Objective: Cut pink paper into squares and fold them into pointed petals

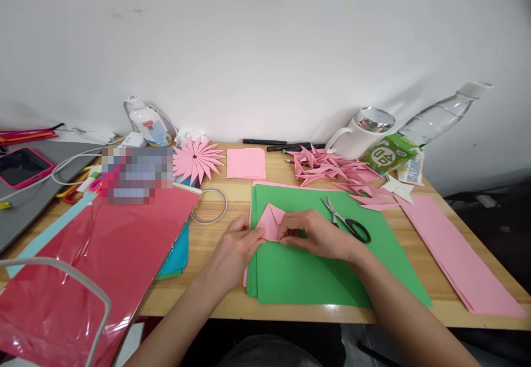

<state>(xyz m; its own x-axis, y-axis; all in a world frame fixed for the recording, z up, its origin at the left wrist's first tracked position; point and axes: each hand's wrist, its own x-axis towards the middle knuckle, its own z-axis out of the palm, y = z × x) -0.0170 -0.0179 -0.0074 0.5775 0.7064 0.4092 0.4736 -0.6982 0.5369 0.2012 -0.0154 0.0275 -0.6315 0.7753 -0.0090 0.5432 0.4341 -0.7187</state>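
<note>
A small piece of pink paper (270, 216), creased and partly folded to a point at its top, lies on a stack of green paper (319, 278). My left hand (238, 251) pinches its lower left corner between thumb and finger. On the other side, my right hand (317, 234) grips the right edge with fingers curled and pressed together. Black-handled scissors (346, 220) rest on the green sheets just beyond my right hand, blades partly apart.
Pink squares (246, 163) are stacked behind, beside a pink paper pinwheel (198, 160). Folded pink pieces (332, 168) pile before a white mug (363, 132). A tape roll (211, 205) and red paper pack (103, 256) lie left; long pink sheets (460, 256) lie right.
</note>
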